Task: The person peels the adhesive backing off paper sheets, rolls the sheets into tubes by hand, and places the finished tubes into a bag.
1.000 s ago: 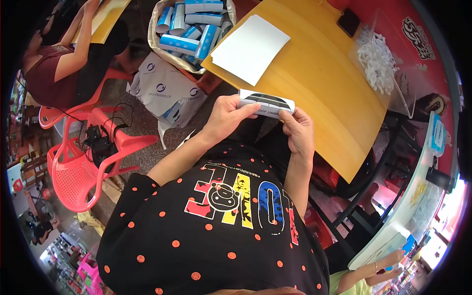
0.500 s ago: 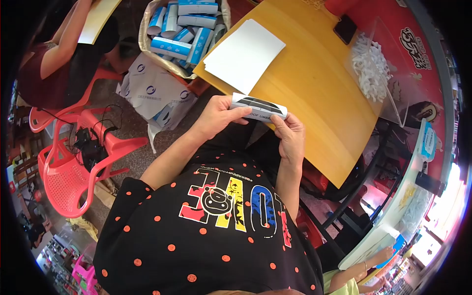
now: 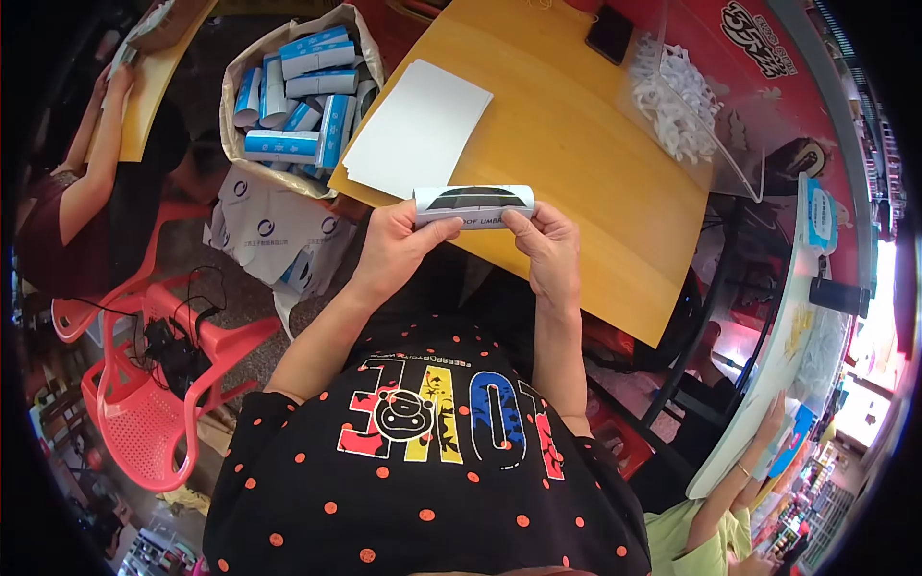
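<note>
A rolled printed sheet (image 3: 475,202), white and grey with a dark curved picture and lettering, is held level near the table's front edge. My left hand (image 3: 396,245) is closed on its left end, thumb in front. Round the right end, the thumb and fingers of my right hand (image 3: 551,248) are closed too. Just beyond the roll, a stack of white sheets (image 3: 418,125) lies on the yellow table (image 3: 567,173).
A bag (image 3: 230,106) of blue and white rolls stands left of the table. A phone (image 3: 609,34) and a clear box of white strips (image 3: 672,101) are at the back right. Red chairs (image 3: 144,422) and a person (image 3: 82,206) are at left, another person (image 3: 706,538) at lower right.
The view has turned, so the table and bag appear further left. The roll now looks more level, and both hands still hold it.
</note>
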`<state>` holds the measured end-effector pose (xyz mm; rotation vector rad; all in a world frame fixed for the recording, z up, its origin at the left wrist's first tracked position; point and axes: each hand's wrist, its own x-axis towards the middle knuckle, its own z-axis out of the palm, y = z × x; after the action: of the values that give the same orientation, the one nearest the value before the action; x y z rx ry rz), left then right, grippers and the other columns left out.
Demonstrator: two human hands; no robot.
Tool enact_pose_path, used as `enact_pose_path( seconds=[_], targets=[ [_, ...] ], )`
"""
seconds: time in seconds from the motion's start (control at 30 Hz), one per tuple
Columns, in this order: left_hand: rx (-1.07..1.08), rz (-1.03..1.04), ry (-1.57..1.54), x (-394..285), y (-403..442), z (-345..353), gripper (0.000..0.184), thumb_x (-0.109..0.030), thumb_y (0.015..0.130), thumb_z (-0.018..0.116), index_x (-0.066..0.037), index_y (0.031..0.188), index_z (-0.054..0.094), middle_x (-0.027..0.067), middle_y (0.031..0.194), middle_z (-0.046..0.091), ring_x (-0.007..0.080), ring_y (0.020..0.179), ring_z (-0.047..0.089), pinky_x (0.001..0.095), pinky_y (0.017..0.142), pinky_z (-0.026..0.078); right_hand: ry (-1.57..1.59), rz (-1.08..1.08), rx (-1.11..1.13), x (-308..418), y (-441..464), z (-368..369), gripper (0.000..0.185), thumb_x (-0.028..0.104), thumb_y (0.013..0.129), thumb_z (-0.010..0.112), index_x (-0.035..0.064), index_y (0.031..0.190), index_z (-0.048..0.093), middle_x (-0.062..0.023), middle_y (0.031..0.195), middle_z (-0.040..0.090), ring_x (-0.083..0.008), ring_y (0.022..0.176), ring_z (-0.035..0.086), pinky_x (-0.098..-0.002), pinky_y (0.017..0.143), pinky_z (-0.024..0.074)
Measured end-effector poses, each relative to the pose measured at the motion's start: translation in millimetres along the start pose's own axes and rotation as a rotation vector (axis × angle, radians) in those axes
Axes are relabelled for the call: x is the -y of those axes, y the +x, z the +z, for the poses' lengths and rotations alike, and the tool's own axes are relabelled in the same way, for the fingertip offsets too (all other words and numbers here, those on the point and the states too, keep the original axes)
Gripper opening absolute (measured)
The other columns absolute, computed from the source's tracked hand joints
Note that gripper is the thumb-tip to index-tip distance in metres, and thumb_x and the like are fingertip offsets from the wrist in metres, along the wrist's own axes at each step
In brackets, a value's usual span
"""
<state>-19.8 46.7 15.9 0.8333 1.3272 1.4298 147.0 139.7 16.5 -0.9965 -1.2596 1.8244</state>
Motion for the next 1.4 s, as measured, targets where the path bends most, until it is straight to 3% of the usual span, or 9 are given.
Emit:
enact_pose_path(
  seconds=[0.2,0.27,0.3,0.37,0.4,0.53,0.8,1.1,1.4],
  targets=[
    [-0.008,0.016,-0.13,-1,10,2,0.02,-0.007,0.085,0.064,0.005,0.101,0.065,0.0076,0.089,0.067,0.0118,0.079,0.064,0.0239,0.073,0.054,-0.02,-0.019,-0.026,8,3,1,0.015,0.005,0.083,0.066,-0.0037,0.095,0.064,0.0036,0.072,0.057,0.0003,0.055,0.035,-0.0166,0.047,0.0243],
    [-0.006,0.018,-0.127,-3,14,-1,0.02,-0.005,0.085,0.063,0.005,0.102,0.065,0.0094,0.093,0.067,0.0138,0.082,0.064,0.0265,0.075,0.055,-0.105,-0.052,-0.087,16,0,2,0.018,0.004,0.079,0.069,0.0,0.096,0.066,-0.0015,0.086,0.065,-0.0059,0.065,0.047,-0.0229,0.06,0.041],
    [-0.008,0.017,-0.129,-4,15,-2,0.02,-0.003,0.085,0.062,0.004,0.104,0.064,0.0112,0.096,0.067,0.0158,0.086,0.064,0.0291,0.077,0.056,-0.101,-0.056,-0.09,21,-2,2,0.018,0.004,0.079,0.069,0.0,0.096,0.066,-0.0015,0.086,0.065,-0.0059,0.065,0.047,-0.0229,0.06,0.041],
    [-0.029,0.031,-0.125,-6,16,-1,0.019,-0.005,0.085,0.063,0.004,0.102,0.065,0.009,0.092,0.067,0.0134,0.082,0.064,0.0262,0.075,0.054,-0.671,-0.426,-0.246,29,-7,-1,0.021,0.002,0.075,0.07,0.0024,0.096,0.066,-0.0052,0.09,0.065,-0.01,0.065,0.052,-0.0253,0.064,0.0445],
    [-0.053,0.042,-0.125,-7,16,0,0.019,-0.007,0.085,0.064,0.005,0.1,0.065,0.0067,0.088,0.067,0.011,0.078,0.063,0.0234,0.073,0.053,-0.75,-0.541,-0.223,29,-7,-4,0.024,0.001,0.073,0.071,0.0042,0.096,0.066,-0.0078,0.089,0.063,-0.0186,0.068,0.057,-0.0286,0.065,0.0465],
    [-0.056,0.111,0.162,-9,11,3,0.019,-0.008,0.083,0.066,0.004,0.097,0.066,0.0035,0.079,0.068,0.007,0.074,0.061,0.0215,0.066,0.048,-0.964,-0.829,-0.025,31,-1,-15,0.019,0.002,0.072,0.069,0.0037,0.089,0.064,-0.0117,0.086,0.061,-0.0285,0.077,0.059,-0.0359,0.067,0.0478],
    [-0.06,0.428,0.688,-16,-1,16,0.019,-0.004,0.082,0.067,0.003,0.099,0.065,0.0157,0.079,0.067,0.0102,0.069,0.062,0.0266,0.061,0.047,-1.176,-0.89,0.154,31,-1,-32,0.009,0.006,0.076,0.063,0.0062,0.079,0.055,-0.0088,0.078,0.056,-0.0254,0.073,0.057,-0.0347,0.063,0.0433],
    [-0.163,0.381,0.498,-15,5,37,0.019,-0.002,0.084,0.063,0.006,0.101,0.064,0.01,0.081,0.068,0.0062,0.074,0.058,0.0244,0.066,0.047,-1.21,-1.023,0.112,30,15,-36,0.012,0.003,0.073,0.061,0.0053,0.076,0.05,-0.0082,0.077,0.052,-0.0236,0.069,0.054,-0.0332,0.061,0.043],
    [-0.197,0.382,0.643,-14,1,33,0.018,-0.003,0.085,0.062,0.007,0.1,0.063,0.0172,0.084,0.068,0.0143,0.073,0.065,0.029,0.064,0.049,-1.176,-1.005,0.133,24,19,-29,0.005,0.006,0.078,0.053,0.0056,0.077,0.048,-0.0095,0.076,0.048,-0.024,0.069,0.052,-0.0338,0.063,0.0414]
  ],
)
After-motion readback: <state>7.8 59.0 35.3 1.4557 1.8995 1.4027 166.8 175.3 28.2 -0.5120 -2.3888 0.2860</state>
